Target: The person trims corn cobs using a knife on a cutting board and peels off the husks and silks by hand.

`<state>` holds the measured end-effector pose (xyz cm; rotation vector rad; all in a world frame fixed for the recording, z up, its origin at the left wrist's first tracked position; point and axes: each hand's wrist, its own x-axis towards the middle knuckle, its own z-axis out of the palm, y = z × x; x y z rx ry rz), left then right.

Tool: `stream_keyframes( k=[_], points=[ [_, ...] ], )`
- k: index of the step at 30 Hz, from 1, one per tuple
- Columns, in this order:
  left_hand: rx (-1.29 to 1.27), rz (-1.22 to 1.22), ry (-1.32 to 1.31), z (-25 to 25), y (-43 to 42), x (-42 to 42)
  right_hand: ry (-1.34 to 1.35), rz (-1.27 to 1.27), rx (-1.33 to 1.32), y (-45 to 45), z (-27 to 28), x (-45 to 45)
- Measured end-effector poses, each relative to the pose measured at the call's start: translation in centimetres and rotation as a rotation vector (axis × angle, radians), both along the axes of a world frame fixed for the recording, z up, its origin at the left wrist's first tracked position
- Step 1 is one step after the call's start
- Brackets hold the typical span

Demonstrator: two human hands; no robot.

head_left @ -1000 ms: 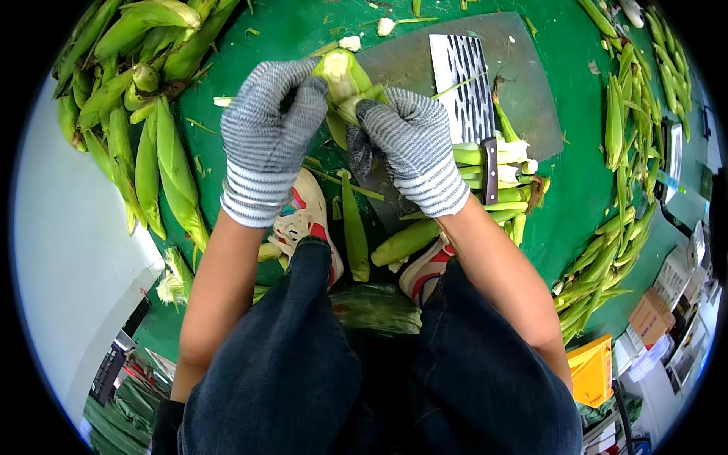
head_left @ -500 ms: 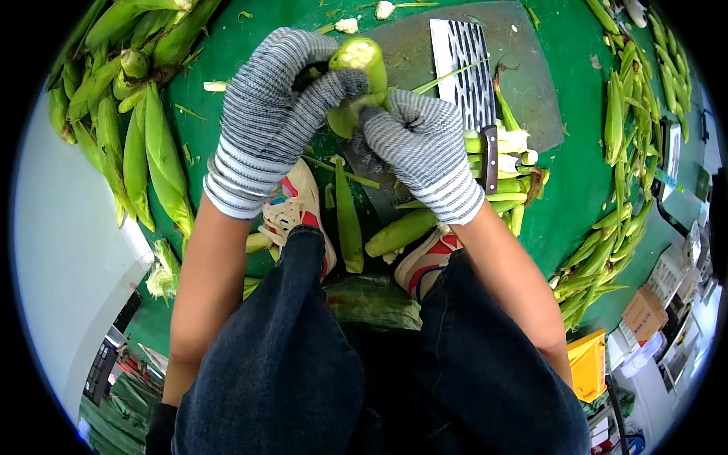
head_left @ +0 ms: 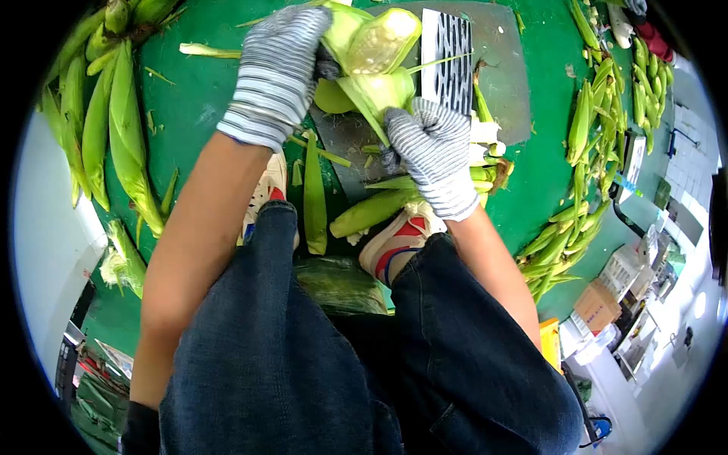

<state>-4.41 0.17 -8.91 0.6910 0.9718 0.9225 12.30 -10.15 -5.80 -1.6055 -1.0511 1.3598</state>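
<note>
An ear of corn (head_left: 383, 42) is held up at the top centre, its cut end showing and its green husk (head_left: 379, 95) pulled open around it. My left hand (head_left: 284, 49), in a grey-and-white striped glove, is closed on the ear's left side; some fingertips are hidden behind the husk. My right hand (head_left: 434, 140), gloved alike, pinches the lower husk. Beyond the ear a slotted cleaver (head_left: 447, 64) lies on a dark board (head_left: 500, 83), its handle hidden by my right hand. Cut corn stalk ends (head_left: 485, 136) lie beside that hand.
Unhusked corn (head_left: 125, 136) is piled at left. Loose green husks (head_left: 584, 129) run along the right side. Between my shoes (head_left: 398, 243) lie a leaf (head_left: 314, 201) and a husked piece (head_left: 375, 214). Another person's dark red sleeve (head_left: 654, 39) shows at upper right.
Both hands have risen with the corn, and the left has moved further from the right. The husk is now spread wider, baring more of the ear. The view has shifted slightly.
</note>
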Motion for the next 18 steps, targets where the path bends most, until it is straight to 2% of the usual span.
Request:
stream_keyframes(
  k=[3,5,8,11,13,14,15,17,18],
  points=[
    [-0.310,0.230,-0.185,0.2,-0.2,0.2,-0.052,0.026,0.001,0.1,-0.8,0.1],
    [-0.407,0.289,-0.289,-0.4,-0.1,-0.1,-0.049,0.019,-0.026,-0.4,-2.3,0.1],
    [-0.604,0.439,-0.431,-1.4,0.3,0.1,0.076,-0.035,-0.176,-0.5,-0.9,-0.8],
    [-0.762,0.523,-0.407,-1.8,0.7,0.1,-0.003,0.051,-0.181,-0.5,-1.0,-0.3],
    [-0.700,0.428,-0.371,-1.3,0.8,0.0,0.017,0.100,-0.270,0.6,0.5,-0.3],
    [-0.631,0.338,-0.218,-0.3,0.5,0.1,-0.094,0.147,-0.323,1.4,2.0,-0.1],
    [-0.563,0.247,-0.177,0.7,0.3,-0.1,-0.546,0.349,-0.067,2.0,2.7,1.2],
    [-0.326,0.084,-0.128,0.6,-0.5,-0.3,-0.560,0.209,-0.098,3.4,5.4,1.0],
    [-0.185,-0.032,0.005,1.1,-0.7,-0.4,-0.548,0.246,-0.033,4.0,6.2,0.8]
  ],
)
